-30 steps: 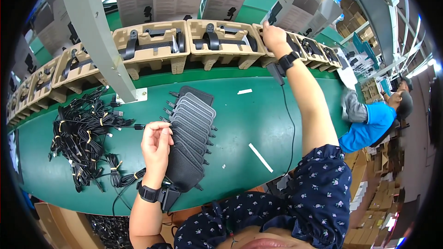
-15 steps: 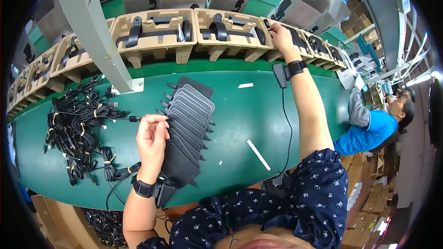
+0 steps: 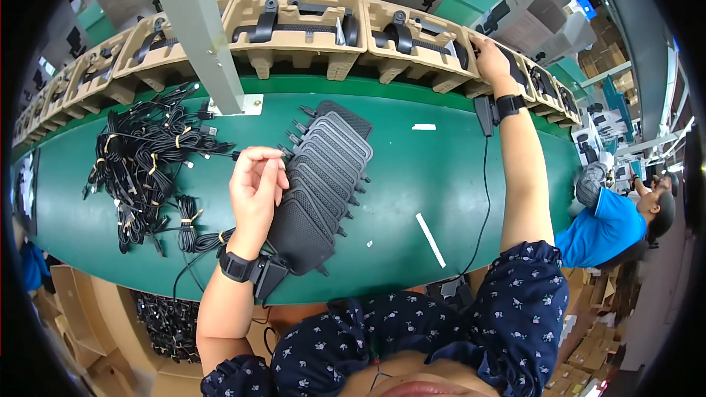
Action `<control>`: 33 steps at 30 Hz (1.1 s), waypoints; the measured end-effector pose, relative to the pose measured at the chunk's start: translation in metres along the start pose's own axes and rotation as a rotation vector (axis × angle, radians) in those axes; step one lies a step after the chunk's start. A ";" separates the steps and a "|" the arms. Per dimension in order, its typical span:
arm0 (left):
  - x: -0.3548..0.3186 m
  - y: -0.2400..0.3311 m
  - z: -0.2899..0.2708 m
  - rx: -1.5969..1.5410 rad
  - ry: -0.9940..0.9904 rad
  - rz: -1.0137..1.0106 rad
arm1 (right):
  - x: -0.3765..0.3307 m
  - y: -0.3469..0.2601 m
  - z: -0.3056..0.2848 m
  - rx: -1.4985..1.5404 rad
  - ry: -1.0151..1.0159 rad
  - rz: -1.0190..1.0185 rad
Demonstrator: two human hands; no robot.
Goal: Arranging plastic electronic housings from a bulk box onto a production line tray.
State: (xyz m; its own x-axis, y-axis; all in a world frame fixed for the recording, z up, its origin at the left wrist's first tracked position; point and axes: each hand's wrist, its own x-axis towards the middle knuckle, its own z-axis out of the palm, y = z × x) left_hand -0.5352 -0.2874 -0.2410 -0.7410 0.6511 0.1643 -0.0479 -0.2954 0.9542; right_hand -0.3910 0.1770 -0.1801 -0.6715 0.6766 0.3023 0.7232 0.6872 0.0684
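Note:
My right hand (image 3: 493, 63) reaches into a brown moulded-pulp tray (image 3: 521, 88) at the far right, its fingers closed at the tray's left end. What they grip there is hidden. Next to the hand, a dark flat piece lies in that tray. Nearer to me, my left hand (image 3: 256, 185) hovers with curled fingers at the left side of a fanned stack of black mesh-faced panels (image 3: 323, 176); nothing shows in its fingers. These panels have small pegs along their edges. Left of that hand lies a tangled pile of bundled black cables (image 3: 151, 165).
More pulp trays (image 3: 290, 43) holding black parts line the table's back edge. A grey post (image 3: 195, 29) rises behind the cables. White strips (image 3: 430, 240) lie on the green table (image 3: 397, 184). At right sits a co-worker in blue (image 3: 599, 231). Both wrists wear straps with black boxes.
The whole view has shifted, so the table appears farther right and higher. My right hand stays at the same tray; the dark piece at its fingertips is now less visible. My left hand remains curled.

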 end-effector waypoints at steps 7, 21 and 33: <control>0.009 -0.002 -0.005 0.005 0.185 0.066 | -0.006 -0.007 0.002 -0.297 0.317 0.063; 0.014 0.018 -0.012 -0.069 0.266 0.233 | -0.240 -0.259 -0.084 0.472 -0.257 -1.290; 0.008 0.015 -0.006 -0.084 0.191 0.194 | -0.225 -0.281 -0.090 0.413 -0.281 -1.219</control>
State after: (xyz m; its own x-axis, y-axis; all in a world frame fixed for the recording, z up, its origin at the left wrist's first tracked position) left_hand -0.5455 -0.2903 -0.2272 -0.8542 0.4355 0.2840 0.0575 -0.4638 0.8841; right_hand -0.4284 -0.1917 -0.1819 -0.9003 -0.4332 0.0435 -0.4345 0.8875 -0.1537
